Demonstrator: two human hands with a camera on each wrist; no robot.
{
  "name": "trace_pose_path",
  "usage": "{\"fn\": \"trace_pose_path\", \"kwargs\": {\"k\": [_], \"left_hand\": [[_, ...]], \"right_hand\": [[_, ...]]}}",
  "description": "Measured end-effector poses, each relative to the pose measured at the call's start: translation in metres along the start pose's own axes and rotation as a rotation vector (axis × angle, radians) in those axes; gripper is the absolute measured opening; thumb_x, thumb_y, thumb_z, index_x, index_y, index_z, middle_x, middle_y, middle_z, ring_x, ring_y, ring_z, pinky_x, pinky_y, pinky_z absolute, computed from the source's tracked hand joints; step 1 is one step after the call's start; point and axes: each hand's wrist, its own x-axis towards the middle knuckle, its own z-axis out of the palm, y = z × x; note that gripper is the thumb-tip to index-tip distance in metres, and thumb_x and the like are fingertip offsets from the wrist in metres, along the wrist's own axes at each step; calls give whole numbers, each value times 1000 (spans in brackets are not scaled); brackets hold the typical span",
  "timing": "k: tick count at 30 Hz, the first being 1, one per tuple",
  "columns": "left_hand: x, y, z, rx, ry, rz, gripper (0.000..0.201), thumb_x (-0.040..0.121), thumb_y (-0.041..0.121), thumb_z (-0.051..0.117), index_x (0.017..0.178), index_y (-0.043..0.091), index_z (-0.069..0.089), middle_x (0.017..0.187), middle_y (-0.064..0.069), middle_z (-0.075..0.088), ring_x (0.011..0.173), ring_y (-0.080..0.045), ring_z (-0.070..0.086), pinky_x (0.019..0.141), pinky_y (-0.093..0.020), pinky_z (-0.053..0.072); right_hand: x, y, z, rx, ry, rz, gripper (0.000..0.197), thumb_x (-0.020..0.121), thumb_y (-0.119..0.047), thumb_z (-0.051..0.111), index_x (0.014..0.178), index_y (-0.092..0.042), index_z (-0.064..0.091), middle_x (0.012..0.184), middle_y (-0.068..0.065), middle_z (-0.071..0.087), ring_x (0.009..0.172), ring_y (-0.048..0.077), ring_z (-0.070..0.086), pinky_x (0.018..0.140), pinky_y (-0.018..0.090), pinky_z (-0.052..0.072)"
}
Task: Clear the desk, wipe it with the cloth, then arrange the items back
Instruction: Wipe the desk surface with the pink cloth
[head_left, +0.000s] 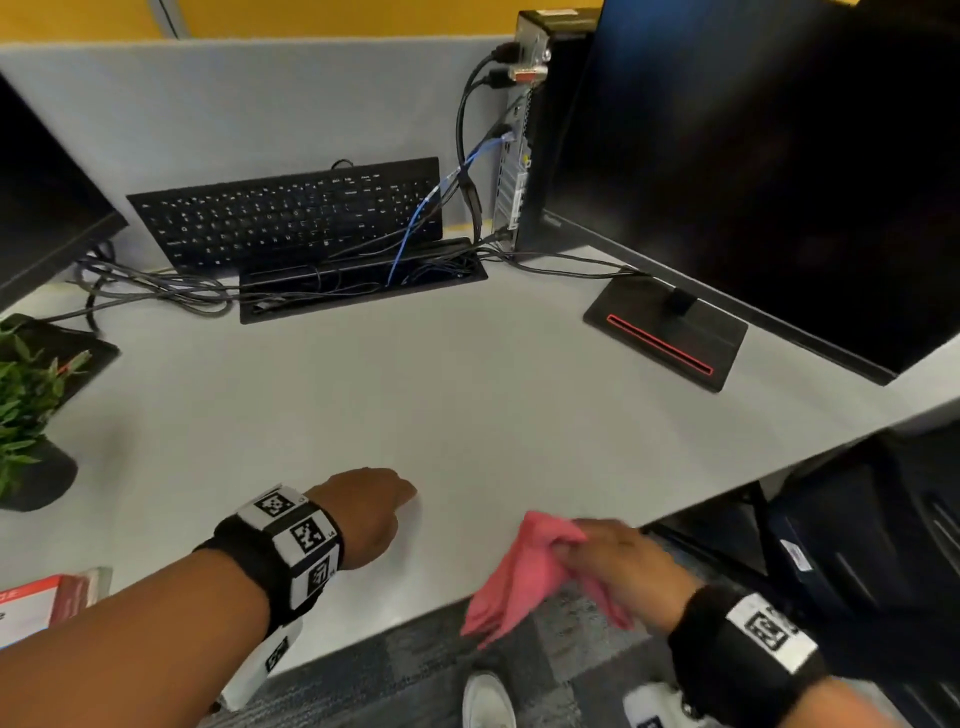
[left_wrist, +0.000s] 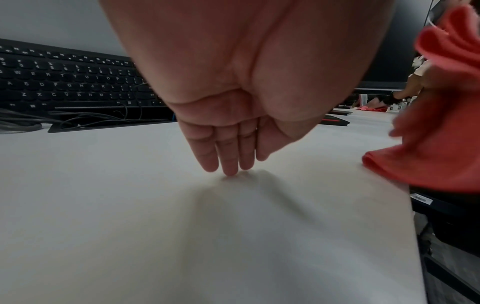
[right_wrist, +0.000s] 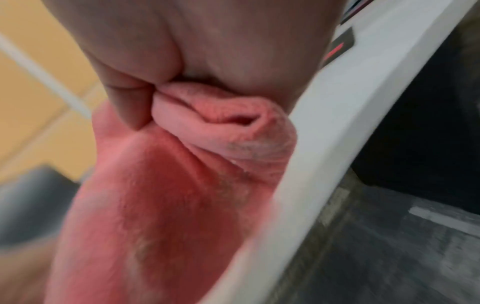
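A pink cloth (head_left: 519, 571) hangs bunched from my right hand (head_left: 618, 561) at the front edge of the white desk (head_left: 415, 389); part of it drapes past the edge. In the right wrist view the fingers (right_wrist: 130, 105) grip the cloth (right_wrist: 182, 185) beside the desk edge (right_wrist: 324, 144). My left hand (head_left: 384, 499) rests on the desk left of the cloth, with straight fingertips (left_wrist: 231, 166) touching the surface and nothing held. The cloth (left_wrist: 441, 144) shows at the right in the left wrist view.
A black keyboard (head_left: 291, 213) leans against the grey partition behind a cable tray (head_left: 363, 286). A monitor (head_left: 779, 156) with its base (head_left: 665, 332) stands at right, a small PC (head_left: 524, 130) beside it. A plant (head_left: 26, 415) and a red-white box (head_left: 47, 603) are at left.
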Motion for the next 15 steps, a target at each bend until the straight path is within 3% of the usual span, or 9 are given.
{"fn": "trace_pose_path", "kwargs": {"k": [1,2,4,5,7,9,11,13,15], "left_hand": [[0,-1,-1,-6,6,-5,48,98,19,33,146,23,34,152,3,35,140,-18,34,116,-32,28],[0,-2,-2,-10,13,-11,48,98,19,33,146,23,33,153,3,34,140,-18,33,116,-32,27],[-2,-6,-3,-15,25,-15,48,98,20,34,146,24,33,151,3,36,139,-19,34,115,-34,29],[-1,-7,-2,-18,30,-10,49,97,21,35,146,24,33,151,3,36,139,-18,35,115,-34,29],[-4,-11,1,-20,35,-4,50,98,22,36,147,24,30,152,3,35,139,-18,34,116,-33,28],[-8,-16,7,-18,41,5,51,98,22,36,148,23,29,152,2,34,140,-17,34,116,-32,28],[-15,-21,12,-21,60,4,50,97,21,37,147,23,30,152,2,36,139,-17,36,115,-33,30],[-23,-27,15,-29,78,-6,49,97,19,37,146,24,33,150,2,40,136,-17,40,112,-33,34],[-32,-32,15,-30,100,5,45,96,18,38,141,25,41,143,2,48,129,-16,48,107,-32,40]], "right_hand": [[-2,-13,-14,24,67,-16,20,95,-31,52,90,-22,69,42,-7,50,35,11,42,50,33,44],[0,-20,-28,48,157,-51,25,97,-32,48,87,-25,70,41,-1,48,35,18,41,61,37,52],[12,-28,-41,82,321,-112,30,98,-31,47,83,-23,72,51,18,59,46,32,56,89,46,54],[21,-30,-42,70,346,-113,26,97,-32,49,89,-22,71,66,20,68,61,34,66,89,45,55],[40,-24,-16,-2,273,-92,15,94,-36,54,101,-32,67,84,-6,76,73,6,71,73,29,58],[51,-3,31,-175,213,-125,23,92,-35,57,114,-43,56,111,-19,65,98,-7,62,89,29,52],[53,26,86,-499,233,-227,38,93,-28,48,129,-39,40,141,-17,40,135,2,32,118,40,27],[47,30,124,-618,237,-250,41,95,-29,41,136,-35,35,154,-16,22,144,5,4,122,40,-1],[41,9,147,-486,216,-267,30,98,-36,39,128,-38,41,147,-12,33,143,8,13,122,45,2]]}}
